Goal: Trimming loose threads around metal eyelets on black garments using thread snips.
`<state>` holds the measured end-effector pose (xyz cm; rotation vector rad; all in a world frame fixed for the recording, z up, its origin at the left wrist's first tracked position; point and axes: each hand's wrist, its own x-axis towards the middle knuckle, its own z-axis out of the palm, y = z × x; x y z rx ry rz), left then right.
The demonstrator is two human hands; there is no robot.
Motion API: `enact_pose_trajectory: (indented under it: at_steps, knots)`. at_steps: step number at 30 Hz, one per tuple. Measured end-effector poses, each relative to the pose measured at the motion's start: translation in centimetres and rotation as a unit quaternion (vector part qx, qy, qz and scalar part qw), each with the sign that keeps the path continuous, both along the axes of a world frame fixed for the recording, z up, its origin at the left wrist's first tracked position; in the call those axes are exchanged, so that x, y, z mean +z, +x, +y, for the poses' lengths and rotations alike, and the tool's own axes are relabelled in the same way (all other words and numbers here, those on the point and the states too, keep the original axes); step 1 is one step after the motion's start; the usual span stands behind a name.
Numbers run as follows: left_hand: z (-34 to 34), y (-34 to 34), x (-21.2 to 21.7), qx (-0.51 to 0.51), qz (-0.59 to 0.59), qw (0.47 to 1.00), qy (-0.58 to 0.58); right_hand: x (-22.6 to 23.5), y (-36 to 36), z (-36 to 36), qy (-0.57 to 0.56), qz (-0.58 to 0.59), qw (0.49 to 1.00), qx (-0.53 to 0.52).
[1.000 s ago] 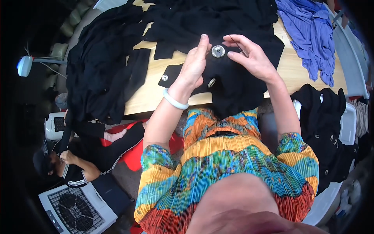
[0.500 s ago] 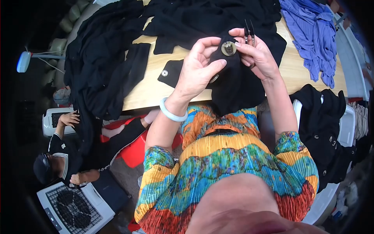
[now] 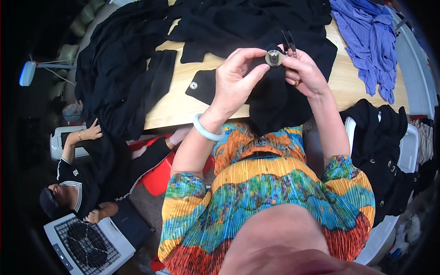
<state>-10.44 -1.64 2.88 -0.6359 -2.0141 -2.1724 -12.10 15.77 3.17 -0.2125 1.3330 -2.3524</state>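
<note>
A round pale button [image 3: 273,58] with a dark centre is held up over the table. The thumb and forefinger of my left hand [image 3: 233,80] pinch it from the left. My right hand [image 3: 305,73] is closed around small dark thread snips [image 3: 288,42], whose blades point up and away from me. Its thumb is at the button's right side. Below my hands a black garment [image 3: 272,103] hangs over the table's near edge; whether the button is joined to it I cannot tell. To the left lies a black flap with another pale button [image 3: 193,85].
Black garments [image 3: 256,23] cover much of the wooden table [image 3: 183,98]. A purple-blue cloth [image 3: 366,46] lies far right. Dark clothes [image 3: 373,142] fill a white bin [image 3: 408,146] at right. At left, a co-worker [image 3: 78,192] sits near a white fan-like box [image 3: 89,243] and a lamp [image 3: 28,72].
Cloth that was bunched around the button has dropped, and the button now shows between my fingertips. The snips have tilted left a little. The co-worker's arm and head have shifted.
</note>
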Motion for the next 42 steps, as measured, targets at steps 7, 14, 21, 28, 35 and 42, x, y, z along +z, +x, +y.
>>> enact_pose_trajectory:
  at_steps: [7,14,21,28,35,42]
  knots:
    - [1.2,-1.0,-1.7,0.125,0.127,0.983,-0.044,-1.7,-0.9,0.0,-0.138,-0.059,0.986,0.069]
    - [1.8,-1.2,-2.3,0.229,0.260,0.928,-0.137,-1.9,-0.9,-0.3,-0.078,-0.107,0.991,-0.009]
    - [-0.2,-2.2,-0.8,0.070,0.061,0.972,-0.216,-1.7,-1.2,-0.1,0.082,-0.003,0.996,-0.019]
    - [-0.6,-3.0,0.0,-0.072,-0.286,0.950,0.102,-0.6,0.5,-0.3,0.388,0.245,0.851,-0.256]
    - [-0.3,-3.0,0.3,-0.097,-0.268,0.945,0.160,1.5,3.8,-0.2,0.298,0.180,0.936,-0.055]
    - [0.5,-2.7,0.9,-0.127,-0.256,0.946,0.151,0.4,3.5,-0.4,0.216,0.078,0.973,-0.020]
